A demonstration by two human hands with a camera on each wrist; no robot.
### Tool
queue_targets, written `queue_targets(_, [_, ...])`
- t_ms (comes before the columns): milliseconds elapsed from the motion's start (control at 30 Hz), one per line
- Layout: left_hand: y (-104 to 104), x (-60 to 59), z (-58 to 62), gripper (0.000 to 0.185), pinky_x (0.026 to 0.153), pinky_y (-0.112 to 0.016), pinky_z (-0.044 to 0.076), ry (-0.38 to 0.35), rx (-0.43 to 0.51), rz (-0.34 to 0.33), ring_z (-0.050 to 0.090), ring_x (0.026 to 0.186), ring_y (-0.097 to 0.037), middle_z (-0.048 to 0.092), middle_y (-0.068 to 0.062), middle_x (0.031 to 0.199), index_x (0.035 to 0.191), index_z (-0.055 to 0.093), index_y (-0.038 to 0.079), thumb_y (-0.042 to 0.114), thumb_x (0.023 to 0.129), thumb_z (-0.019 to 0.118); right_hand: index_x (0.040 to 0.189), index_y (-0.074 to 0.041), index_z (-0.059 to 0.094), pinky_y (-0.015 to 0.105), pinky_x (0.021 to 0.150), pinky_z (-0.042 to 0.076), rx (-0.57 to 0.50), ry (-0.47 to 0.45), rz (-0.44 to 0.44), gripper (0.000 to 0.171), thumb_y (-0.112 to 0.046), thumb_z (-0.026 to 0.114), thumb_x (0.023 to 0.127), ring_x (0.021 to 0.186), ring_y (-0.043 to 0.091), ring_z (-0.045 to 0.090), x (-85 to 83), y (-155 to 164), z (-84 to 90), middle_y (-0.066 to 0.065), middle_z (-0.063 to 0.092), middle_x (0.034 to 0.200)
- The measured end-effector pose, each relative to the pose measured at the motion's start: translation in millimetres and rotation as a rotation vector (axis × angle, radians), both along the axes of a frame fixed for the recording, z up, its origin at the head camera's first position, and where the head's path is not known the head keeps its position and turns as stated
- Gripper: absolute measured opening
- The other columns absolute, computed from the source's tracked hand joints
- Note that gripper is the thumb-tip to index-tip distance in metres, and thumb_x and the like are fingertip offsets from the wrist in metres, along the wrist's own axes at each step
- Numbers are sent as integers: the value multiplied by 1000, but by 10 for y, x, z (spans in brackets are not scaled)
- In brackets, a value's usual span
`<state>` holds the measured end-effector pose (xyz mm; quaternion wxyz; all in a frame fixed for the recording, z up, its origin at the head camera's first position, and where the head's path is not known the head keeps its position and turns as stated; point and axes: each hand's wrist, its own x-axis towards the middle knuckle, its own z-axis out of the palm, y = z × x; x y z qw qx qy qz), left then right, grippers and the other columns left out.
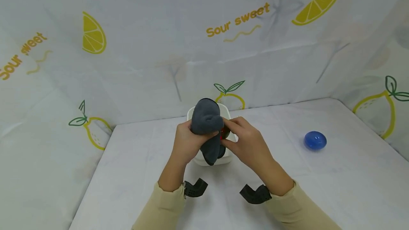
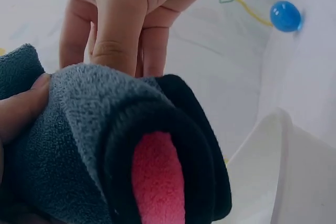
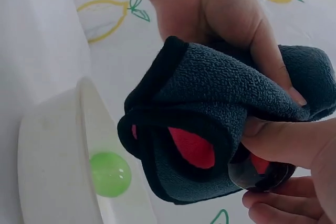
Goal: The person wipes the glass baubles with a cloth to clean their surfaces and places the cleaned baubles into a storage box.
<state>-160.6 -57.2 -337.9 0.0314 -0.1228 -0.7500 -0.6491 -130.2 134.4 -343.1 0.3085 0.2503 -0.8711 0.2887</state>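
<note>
At the centre of the head view, the left hand point(image 1: 186, 141) grips a rolled grey fleece cloth point(image 1: 207, 123) with black edging and a red inside, above a white bowl point(image 1: 223, 159). The right hand point(image 1: 247, 141) pinches a dark red ball point(image 3: 262, 174) against it. The backdrop reads "Sour sweet" point(image 1: 238, 18).

White bowl point(image 1: 195, 111) blocks the table point(image 1: 134, 173) centre; blue ball point(image 1: 315, 140) sits near right edge. Front and left edges open.

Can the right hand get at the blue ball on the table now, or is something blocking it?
Probably yes: the blue ball lies alone on bare table, but the right hand is busy at the grey cloth.
</note>
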Motion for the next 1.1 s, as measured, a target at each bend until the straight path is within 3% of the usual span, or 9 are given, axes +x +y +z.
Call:
queue_targets(167, [-48,-37,-16,38,87,-40,56,-47,51,-17,68,99,-22,72,-8,105,108,71,7,20,75,86,129,-6,64,26,81,58,-217,-158,108,67,-1,88,67,93,17,71,-15,-6,3,6,62,103])
queue_targets(367, [-96,-61,-30,42,86,-38,56,-74,204,-99,66,100,-23,68,-12,110,116,66,1,12,79,82,132,-7,62,26,81,58,-497,-300,253,65,3,84,71,98,20,72,-16,-11,-7,6,63,107])
queue_targets(433, [-105,-52,-25,44,86,-38,56,-76,252,-133,66,100,-24,67,-12,110,118,64,-1,11,79,81,132,-7,62,27,81,58,-560,-330,261,64,1,84,72,98,19,72,-15,-17,-13,9,65,109])
queue_targets(533, [-108,-44,-26,47,85,-38,56,-61,278,-164,65,100,-24,67,-12,110,118,63,-3,11,78,83,131,-10,64,26,79,58,-618,-403,206,59,-5,84,76,94,16,72,-19,-21,-14,11,69,109])
queue_targets(733, [-69,-21,-14,44,86,-40,56,4,204,-144,65,102,-25,69,-10,108,115,67,1,7,75,84,126,-11,65,27,80,57,-604,-565,46,46,-26,79,84,91,15,72,-40,-8,20,10,74,99])
queue_targets(900, [-59,2,10,37,87,-42,55,36,136,-115,66,99,-26,70,-12,106,110,69,3,8,76,84,120,-10,66,35,81,56,-501,-626,55,41,-36,73,89,89,16,71,-45,46,77,4,75,94])
queue_targets(1100, [-73,-7,7,32,84,-41,56,7,62,-106,67,99,-24,72,-11,105,105,72,4,12,76,83,116,-16,72,33,76,55,-269,-591,108,40,-36,80,82,87,12,66,-43,172,140,-4,73,95])
